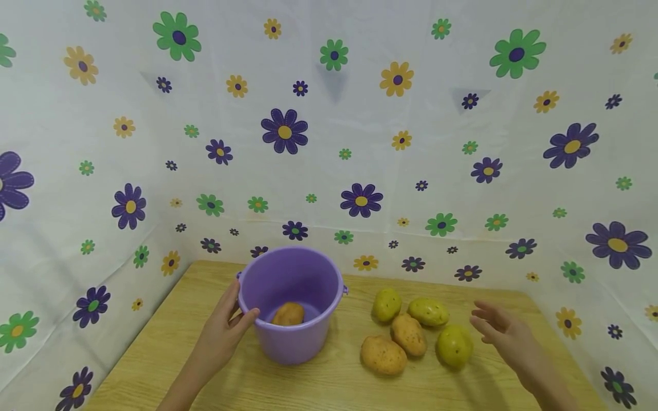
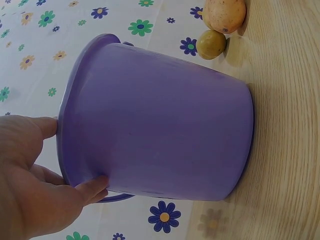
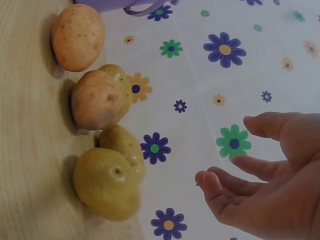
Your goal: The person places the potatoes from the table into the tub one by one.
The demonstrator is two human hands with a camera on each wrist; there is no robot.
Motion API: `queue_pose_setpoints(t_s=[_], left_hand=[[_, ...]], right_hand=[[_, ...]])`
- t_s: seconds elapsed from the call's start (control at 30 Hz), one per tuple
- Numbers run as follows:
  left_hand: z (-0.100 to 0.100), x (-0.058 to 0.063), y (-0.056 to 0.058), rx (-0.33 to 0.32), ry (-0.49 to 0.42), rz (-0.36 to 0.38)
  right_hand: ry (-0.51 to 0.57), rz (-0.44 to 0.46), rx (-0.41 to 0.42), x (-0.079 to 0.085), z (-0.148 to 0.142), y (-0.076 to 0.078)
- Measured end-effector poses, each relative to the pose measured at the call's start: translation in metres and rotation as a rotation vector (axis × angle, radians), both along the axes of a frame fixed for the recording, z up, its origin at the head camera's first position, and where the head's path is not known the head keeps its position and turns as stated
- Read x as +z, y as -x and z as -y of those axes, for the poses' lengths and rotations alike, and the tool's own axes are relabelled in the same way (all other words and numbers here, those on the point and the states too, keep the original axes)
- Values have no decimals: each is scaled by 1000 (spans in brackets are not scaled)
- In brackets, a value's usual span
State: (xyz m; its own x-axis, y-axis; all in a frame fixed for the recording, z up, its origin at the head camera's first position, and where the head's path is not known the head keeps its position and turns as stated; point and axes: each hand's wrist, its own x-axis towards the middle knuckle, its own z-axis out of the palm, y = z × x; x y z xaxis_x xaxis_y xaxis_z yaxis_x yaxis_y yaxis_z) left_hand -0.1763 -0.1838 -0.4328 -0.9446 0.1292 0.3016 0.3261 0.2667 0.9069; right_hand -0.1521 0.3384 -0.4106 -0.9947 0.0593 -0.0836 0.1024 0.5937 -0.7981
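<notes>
A purple bucket (image 1: 293, 342) stands upright on the table, with one brown potato (image 1: 289, 314) at its bottom. My left hand (image 1: 226, 319) grips the bucket's rim on the left side; the left wrist view shows the hand (image 2: 45, 175) with its thumb and fingers at the rim. To the bucket's right lie two brown potatoes, one in front (image 1: 383, 355) and one behind it (image 1: 409, 334). Beside them are three green-yellow potatoes (image 1: 454, 346). My right hand (image 1: 506, 334) hovers just right of these, fingers loosely bent, holding nothing.
The wooden table (image 1: 169, 331) is enclosed at the back and both sides by a white sheet (image 1: 442, 182) printed with flowers. A bucket lug (image 1: 345, 290) sticks out on the right of the rim. Part of the purple handle (image 3: 150, 7) shows in the right wrist view.
</notes>
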Motion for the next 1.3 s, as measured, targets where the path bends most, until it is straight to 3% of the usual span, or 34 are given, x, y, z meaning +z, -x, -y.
queue_pose_setpoints(t_s=[0.5,0.63,0.83,1.0,1.3], left_hand=[[0,1,-1,7,-1,26],[0,1,0,3,0,26],[0,0,0,5,-7,5],[0,0,-1,1,-13,5],[0,0,0,-2,-11,4]], right_hand=[[6,124,-66,-43,-2,-4],[2,117,-80,-58,-1,-5],[-101,92,-100,-76,3,-5],[-172,77,-108,-80,8,-5],[-180,47,-126,-86,16,-3]])
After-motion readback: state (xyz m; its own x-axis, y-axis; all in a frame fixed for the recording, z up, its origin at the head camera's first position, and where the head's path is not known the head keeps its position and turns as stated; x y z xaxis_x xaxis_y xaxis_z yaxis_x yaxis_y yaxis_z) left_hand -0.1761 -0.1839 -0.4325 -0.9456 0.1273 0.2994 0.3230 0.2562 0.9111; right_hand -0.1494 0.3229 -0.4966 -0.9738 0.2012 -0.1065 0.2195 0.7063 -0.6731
